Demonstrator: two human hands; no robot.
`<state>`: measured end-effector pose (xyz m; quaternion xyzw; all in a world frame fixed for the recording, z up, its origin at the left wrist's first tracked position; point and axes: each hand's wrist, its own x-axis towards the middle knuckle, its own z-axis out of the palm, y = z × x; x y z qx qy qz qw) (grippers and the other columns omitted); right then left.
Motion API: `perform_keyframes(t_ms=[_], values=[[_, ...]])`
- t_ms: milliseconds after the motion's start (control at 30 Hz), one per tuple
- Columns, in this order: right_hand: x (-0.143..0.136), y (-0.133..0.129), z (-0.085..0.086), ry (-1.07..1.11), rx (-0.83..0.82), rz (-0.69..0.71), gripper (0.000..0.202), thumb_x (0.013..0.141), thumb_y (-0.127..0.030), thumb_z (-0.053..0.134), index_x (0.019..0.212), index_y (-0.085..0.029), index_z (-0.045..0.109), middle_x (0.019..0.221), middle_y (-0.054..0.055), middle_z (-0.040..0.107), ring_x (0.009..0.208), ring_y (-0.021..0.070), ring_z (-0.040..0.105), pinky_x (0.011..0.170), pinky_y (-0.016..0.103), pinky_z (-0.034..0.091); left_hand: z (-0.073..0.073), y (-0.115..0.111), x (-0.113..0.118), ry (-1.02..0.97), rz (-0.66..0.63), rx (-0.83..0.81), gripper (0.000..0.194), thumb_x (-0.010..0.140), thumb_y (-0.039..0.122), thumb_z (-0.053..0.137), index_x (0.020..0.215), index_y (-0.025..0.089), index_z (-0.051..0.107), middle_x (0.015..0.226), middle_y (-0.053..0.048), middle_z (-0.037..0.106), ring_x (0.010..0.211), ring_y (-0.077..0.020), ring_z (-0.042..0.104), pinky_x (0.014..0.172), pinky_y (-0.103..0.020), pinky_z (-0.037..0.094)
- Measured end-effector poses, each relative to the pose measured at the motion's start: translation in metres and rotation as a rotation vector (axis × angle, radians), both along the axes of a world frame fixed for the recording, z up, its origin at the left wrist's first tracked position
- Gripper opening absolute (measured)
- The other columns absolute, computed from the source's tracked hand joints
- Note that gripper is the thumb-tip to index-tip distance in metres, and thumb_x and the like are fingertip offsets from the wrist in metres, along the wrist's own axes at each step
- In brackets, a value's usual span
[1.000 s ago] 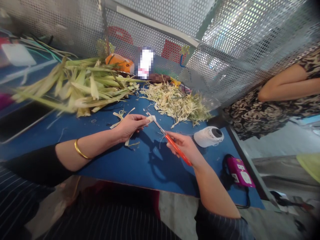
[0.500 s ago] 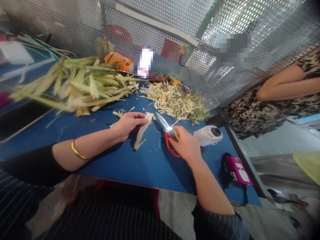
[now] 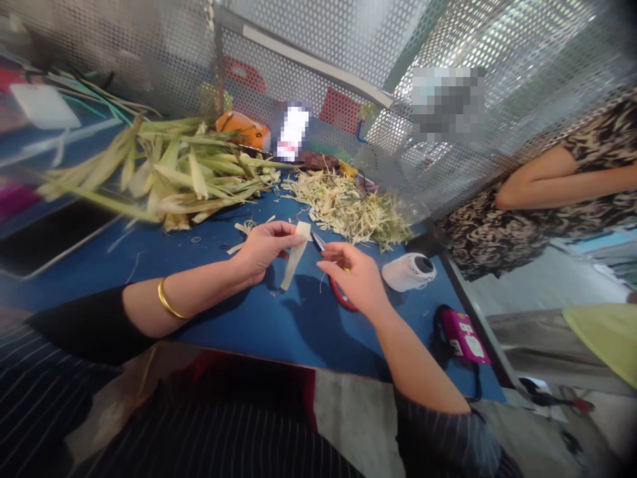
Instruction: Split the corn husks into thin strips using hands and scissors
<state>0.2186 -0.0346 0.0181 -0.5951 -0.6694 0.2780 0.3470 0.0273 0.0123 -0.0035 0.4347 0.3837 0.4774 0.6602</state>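
Observation:
My left hand [image 3: 266,249] pinches a pale corn husk strip [image 3: 294,265] between thumb and fingers. The strip hangs down over the blue table [image 3: 239,332]. My right hand [image 3: 355,272] is closed around a pair of scissors [image 3: 343,295], covering most of them. Below the palm shows a red handle loop, and the blade tips point at the strip's upper end. Whether the blades touch the strip is hard to make out. Right thumb and forefinger lie close to the strip, a little apart.
Long green husks [image 3: 189,172] lie at the back left, with a heap of cut husk pieces [image 3: 343,206] at the back middle. A white thread cone [image 3: 405,272] and a magenta box [image 3: 465,335] stand at right. Behind the perforated metal screen [image 3: 318,40] a person's arm [image 3: 557,176] shows.
My right hand has risen and moved left over the scissors, bringing its fingertips near the strip. The scissor blades have turned and are mostly hidden now. The strip hangs straighter in my left hand.

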Motion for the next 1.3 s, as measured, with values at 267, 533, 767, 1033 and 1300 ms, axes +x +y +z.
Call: perform_keyframes(t_ms=[267, 533, 767, 1033, 1300], values=[[-0.057, 0.026, -0.02, 0.439, -0.158, 0.061, 0.024, 0.073, -0.039, 0.07, 0.074, -0.018, 0.06, 0.063, -0.004, 0.058, 0.059, 0.0101, 0.053, 0.062, 0.025, 0.045, 0.004, 0.005, -0.007, 0.029, 0.125, 0.044, 0.019, 0.063, 0.028, 0.078, 0.066, 0.016, 0.064, 0.068, 0.001, 0.061, 0.058, -0.0078, 0.048, 0.054, -0.022, 0.035], [-0.043, 0.021, -0.017, 0.447, -0.164, -0.008, 0.023, 0.076, -0.04, 0.067, 0.072, -0.019, 0.06, 0.055, -0.006, 0.05, 0.048, 0.0082, 0.042, 0.046, 0.022, 0.035, 0.004, 0.008, -0.007, 0.044, 0.106, 0.036, 0.022, 0.066, 0.032, 0.076, 0.078, 0.016, 0.067, 0.077, -0.001, 0.065, 0.065, -0.0097, 0.054, 0.056, -0.021, 0.04], [-0.046, 0.018, -0.02, 0.483, -0.236, 0.097, 0.016, 0.074, -0.03, 0.067, 0.079, -0.019, 0.057, 0.062, -0.005, 0.056, 0.056, 0.0098, 0.055, 0.057, 0.024, 0.045, 0.002, 0.008, -0.006, 0.104, 0.145, 0.041, 0.019, 0.065, 0.028, 0.076, 0.075, 0.013, 0.069, 0.072, -0.002, 0.067, 0.06, -0.0102, 0.057, 0.056, -0.023, 0.045], [-0.04, 0.021, -0.015, 0.403, -0.211, 0.092, 0.018, 0.077, -0.034, 0.063, 0.073, -0.018, 0.057, 0.054, -0.006, 0.052, 0.052, 0.008, 0.048, 0.056, 0.023, 0.039, 0.005, 0.018, -0.011, 0.072, 0.337, 0.053, 0.019, 0.066, 0.027, 0.074, 0.075, 0.013, 0.067, 0.07, -0.002, 0.067, 0.058, -0.0106, 0.06, 0.044, -0.019, 0.039], [-0.029, 0.028, -0.018, 0.258, -0.109, 0.068, 0.02, 0.084, -0.036, 0.054, 0.072, -0.021, 0.053, 0.055, -0.005, 0.052, 0.05, 0.0099, 0.05, 0.055, 0.024, 0.039, 0.008, 0.018, -0.009, 0.009, 0.36, -0.001, 0.021, 0.063, 0.028, 0.076, 0.072, 0.013, 0.065, 0.068, -0.002, 0.067, 0.059, -0.0117, 0.062, 0.049, -0.02, 0.046]])
